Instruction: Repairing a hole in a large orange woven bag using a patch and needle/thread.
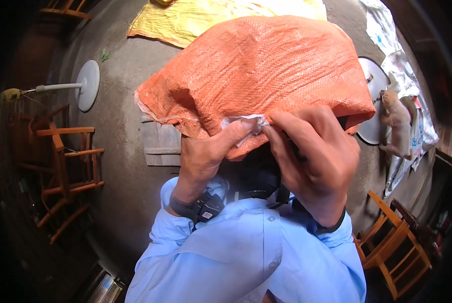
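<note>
An orange woven sack (276, 65) spreads out in front of me, bunched and wrinkled toward its left end. At its near edge a crumpled white piece of thin material (259, 122) shows; I cannot tell whether it is cloth or plastic. My left hand (206, 154) grips the sack's near edge, its thumb lying over the white piece and its other fingers hidden under the sack. From the right, my right hand (319, 156) pinches the white piece between thumb and forefinger, close to the left thumb. The remaining right fingers are curled.
A yellow woven sack (185, 22) lies beyond the orange one. Wooden chairs stand at left (67, 156) and lower right (392, 242). A round white stand base (88, 86) is at left. On the right, a light-brown animal (397, 126) is beside white sheeting (395, 65) and a round grey disc (370, 134).
</note>
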Motion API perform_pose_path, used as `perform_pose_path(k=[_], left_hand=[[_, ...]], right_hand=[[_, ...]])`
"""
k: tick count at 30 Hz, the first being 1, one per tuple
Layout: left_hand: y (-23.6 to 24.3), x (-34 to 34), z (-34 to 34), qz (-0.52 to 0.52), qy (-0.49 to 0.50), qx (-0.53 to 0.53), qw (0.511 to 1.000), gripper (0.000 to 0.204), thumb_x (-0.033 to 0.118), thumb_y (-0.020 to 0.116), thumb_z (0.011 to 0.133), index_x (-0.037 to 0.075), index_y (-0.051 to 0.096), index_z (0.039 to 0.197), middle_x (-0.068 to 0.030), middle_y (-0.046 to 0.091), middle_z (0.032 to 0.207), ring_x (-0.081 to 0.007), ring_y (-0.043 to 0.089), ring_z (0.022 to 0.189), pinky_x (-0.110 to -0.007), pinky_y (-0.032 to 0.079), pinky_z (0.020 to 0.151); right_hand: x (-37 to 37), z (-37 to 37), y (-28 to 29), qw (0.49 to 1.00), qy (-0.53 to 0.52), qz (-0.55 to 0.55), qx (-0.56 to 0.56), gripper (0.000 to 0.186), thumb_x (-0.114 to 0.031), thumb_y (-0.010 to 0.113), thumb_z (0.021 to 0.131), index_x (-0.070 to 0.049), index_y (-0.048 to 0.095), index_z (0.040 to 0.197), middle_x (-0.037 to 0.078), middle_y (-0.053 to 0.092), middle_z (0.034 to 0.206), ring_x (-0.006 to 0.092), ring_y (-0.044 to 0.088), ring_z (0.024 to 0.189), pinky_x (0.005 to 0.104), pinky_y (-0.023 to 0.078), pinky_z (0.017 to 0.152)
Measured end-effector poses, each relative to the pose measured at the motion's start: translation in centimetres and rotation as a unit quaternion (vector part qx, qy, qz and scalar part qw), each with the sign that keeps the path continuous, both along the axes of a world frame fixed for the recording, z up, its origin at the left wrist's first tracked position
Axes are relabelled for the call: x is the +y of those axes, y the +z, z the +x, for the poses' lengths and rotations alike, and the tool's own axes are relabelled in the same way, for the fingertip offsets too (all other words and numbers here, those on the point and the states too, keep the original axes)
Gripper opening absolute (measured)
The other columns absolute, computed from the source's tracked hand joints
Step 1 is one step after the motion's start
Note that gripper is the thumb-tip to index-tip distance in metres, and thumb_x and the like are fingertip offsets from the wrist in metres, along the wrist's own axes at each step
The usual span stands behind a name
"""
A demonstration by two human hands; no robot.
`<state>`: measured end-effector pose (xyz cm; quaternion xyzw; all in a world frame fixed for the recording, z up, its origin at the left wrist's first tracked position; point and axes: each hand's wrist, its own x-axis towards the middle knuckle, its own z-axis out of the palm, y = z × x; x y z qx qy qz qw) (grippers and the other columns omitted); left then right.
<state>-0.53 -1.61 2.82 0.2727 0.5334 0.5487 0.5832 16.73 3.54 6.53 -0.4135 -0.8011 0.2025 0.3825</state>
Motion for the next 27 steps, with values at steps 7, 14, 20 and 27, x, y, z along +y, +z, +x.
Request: perform_pose_path(k=[7, 14, 20, 27], left_hand=[[0.1, 0.4, 0.0, 0.011, -0.005, 0.000, 1.000, 0.034, 0.002, 0.072, 0.090, -0.005, 0.063, 0.122, -0.0129, 0.071, 0.112, -0.0196, 0.072, 0.096, -0.032, 0.060, 0.084], [0.1, 0.7, -0.3, 0.001, -0.029, 0.005, 1.000, 0.034, 0.001, 0.072, 0.090, -0.005, 0.063, 0.122, -0.0126, 0.071, 0.110, -0.0194, 0.071, 0.095, -0.031, 0.060, 0.084], [-0.2, 0.8, -0.2, 0.022, -0.028, 0.042, 0.998, 0.039, 0.004, 0.075, 0.090, -0.005, 0.060, 0.125, -0.0132, 0.071, 0.111, -0.0203, 0.071, 0.096, -0.032, 0.060, 0.085], [0.2, 1.1, 0.2, -0.009, 0.000, -0.010, 1.000, 0.043, 0.008, 0.076, 0.091, -0.005, 0.059, 0.127, -0.0141, 0.070, 0.114, -0.0209, 0.071, 0.098, -0.033, 0.060, 0.087]], right_hand=[[1.3, -1.0, -1.0, 0.998, 0.012, -0.060, 0.024, 0.014, -0.005, 0.080, 0.077, -0.006, 0.069, 0.085, 0.007, 0.059, 0.075, 0.0254, 0.063, 0.063, 0.0372, 0.049, 0.053], [1.5, -1.1, -1.1, 0.995, 0.000, -0.097, 0.035, 0.012, -0.005, 0.080, 0.077, -0.006, 0.069, 0.083, 0.008, 0.059, 0.072, 0.0258, 0.063, 0.062, 0.0373, 0.049, 0.053], [1.9, -1.0, -0.5, 0.985, 0.003, -0.169, 0.043, 0.010, -0.004, 0.079, 0.078, -0.006, 0.070, 0.081, 0.009, 0.059, 0.069, 0.0258, 0.062, 0.060, 0.0359, 0.048, 0.054], [2.8, -0.1, -0.3, 0.974, 0.034, -0.204, 0.089, 0.007, 0.002, 0.075, 0.080, -0.003, 0.072, 0.086, 0.009, 0.063, 0.069, 0.0214, 0.061, 0.059, 0.0325, 0.047, 0.054]])
